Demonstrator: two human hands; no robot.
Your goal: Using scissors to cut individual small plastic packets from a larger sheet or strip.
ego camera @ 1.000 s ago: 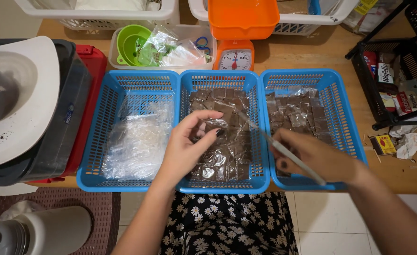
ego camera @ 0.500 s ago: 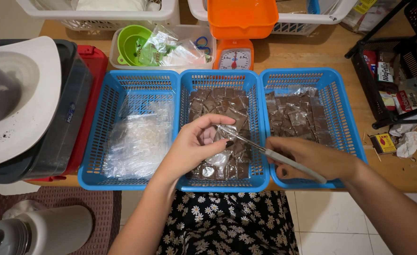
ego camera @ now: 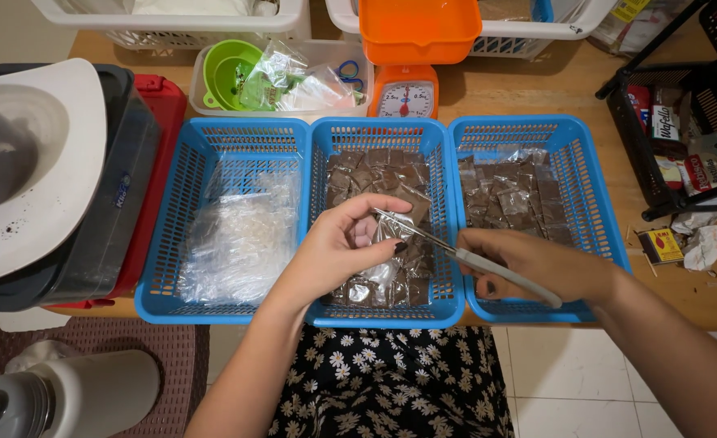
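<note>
My left hand (ego camera: 334, 247) holds a small clear packet (ego camera: 387, 229) with brown filling above the middle blue basket (ego camera: 379, 312). My right hand (ego camera: 541, 264) grips a long thin metal tool (ego camera: 456, 253), grey-handled, with its tip reaching the top of that packet. The middle basket holds several brown-filled clear packets (ego camera: 379, 174). More such packets (ego camera: 508, 195) lie in the right blue basket (ego camera: 590, 186). The left blue basket (ego camera: 168, 235) holds a pile of empty clear bags (ego camera: 241, 239).
An orange kitchen scale (ego camera: 411, 49) stands behind the baskets. A clear tub with a green funnel (ego camera: 229, 73) sits at the back left. A white bowl on a dark bin (ego camera: 34, 170) is at left. A black rack (ego camera: 683, 138) of goods stands right.
My left hand lifted a packet out of the middle basket. My right hand swung the thin tool leftward until its tip met the packet's top.
</note>
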